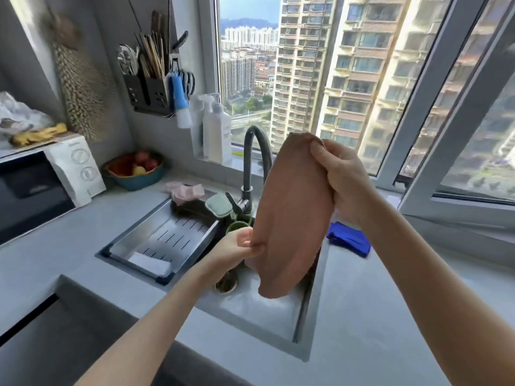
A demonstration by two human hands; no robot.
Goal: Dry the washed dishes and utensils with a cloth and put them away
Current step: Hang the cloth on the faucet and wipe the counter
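- Your right hand (344, 174), just right of the middle of the frame, has its fingers curled tight round the top end of a brown cloth (292, 218), bunching it
- Your left hand (237, 247), lower and left of centre, pinches the cloth's left edge between thumb and fingers
- The cloth is stretched between your two hands in a long slanting oval, and its lower tip hangs free above the sink (250, 313) in the lower middle of the frame
- Whether anything is wrapped inside the cloth cannot be told
- A dark curved tap (252, 151) rises behind the cloth at the centre
- Left of centre, a slotted metal drain tray (167, 235) sits across the left part of the sink
- A green sponge (218, 201) and a pink rag (185, 190) lie at the tray's far end
- A blue rag (348, 238) lies on the grey counter (362, 316) to the right of the sink, under your right wrist
- In the upper left, a black utensil rack (147, 93) on the wall holds chopsticks and tools
- White bottles (216, 129) stand by the window just right of the rack
- At the left edge sits a white microwave (69, 168) with yellow gloves (39, 135) on top and a bowl of fruit (133, 169) beside it
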